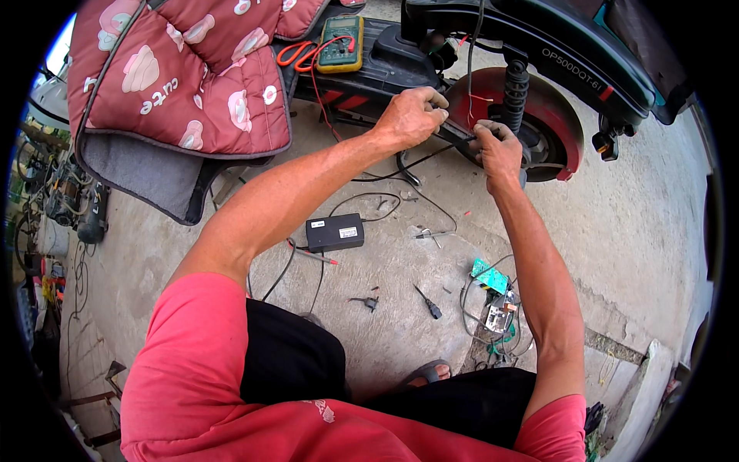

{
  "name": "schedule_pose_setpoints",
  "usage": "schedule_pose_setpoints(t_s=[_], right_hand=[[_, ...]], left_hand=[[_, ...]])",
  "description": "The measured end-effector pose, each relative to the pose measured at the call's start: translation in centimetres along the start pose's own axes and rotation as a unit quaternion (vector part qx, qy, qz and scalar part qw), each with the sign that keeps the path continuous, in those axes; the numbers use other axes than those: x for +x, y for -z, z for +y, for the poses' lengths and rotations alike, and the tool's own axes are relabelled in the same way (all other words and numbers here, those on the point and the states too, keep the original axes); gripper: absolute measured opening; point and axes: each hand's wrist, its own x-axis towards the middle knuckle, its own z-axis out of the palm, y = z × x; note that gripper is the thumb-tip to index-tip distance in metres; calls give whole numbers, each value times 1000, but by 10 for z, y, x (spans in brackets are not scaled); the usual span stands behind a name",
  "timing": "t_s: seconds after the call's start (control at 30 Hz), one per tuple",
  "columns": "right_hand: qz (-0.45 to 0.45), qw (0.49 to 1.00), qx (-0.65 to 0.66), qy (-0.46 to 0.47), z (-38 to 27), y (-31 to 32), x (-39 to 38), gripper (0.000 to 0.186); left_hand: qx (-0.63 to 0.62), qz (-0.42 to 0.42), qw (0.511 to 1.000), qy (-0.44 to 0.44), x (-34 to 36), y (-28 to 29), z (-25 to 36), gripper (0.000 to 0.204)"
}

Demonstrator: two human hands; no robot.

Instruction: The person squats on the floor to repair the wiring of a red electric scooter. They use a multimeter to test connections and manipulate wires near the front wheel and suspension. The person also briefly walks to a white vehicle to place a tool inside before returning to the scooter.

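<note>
Head view: right hand (499,150) pinches thin, pliant black cable (433,156); left hand (416,115) curls, hold unclear

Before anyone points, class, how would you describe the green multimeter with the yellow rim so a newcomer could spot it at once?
Find the black scooter with red trim across the top, then the maroon padded fabric cover at its left. Just right of that cover lies a boxy green multimeter; its yellow rim sets it apart from the dark scooter and maroon fabric.
</note>
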Motion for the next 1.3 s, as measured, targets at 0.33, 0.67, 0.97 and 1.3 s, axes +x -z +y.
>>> schedule_pose_setpoints(t_s=[0.33, 0.67, 0.97, 1.3], right_hand=[[-10, 999, 4, 40, -3, -1, -3, 21], [-5, 1000, 1, 15, -11, 3, 0, 22], [8, 1000, 9, -2, -6, 3, 2, 23], [-12, 1000, 8, 12, -10, -3, 2, 28]], left_hand=[[-18, 34, 996, -81, 12, -3, 20, 26], [-58, -1, 998, -3, 9, -9, 16, 25], [-52, 0, 999, 11, 4, -5, 15, 24], [-50, -7, 999, 7, 1, -3, 8, 23]])
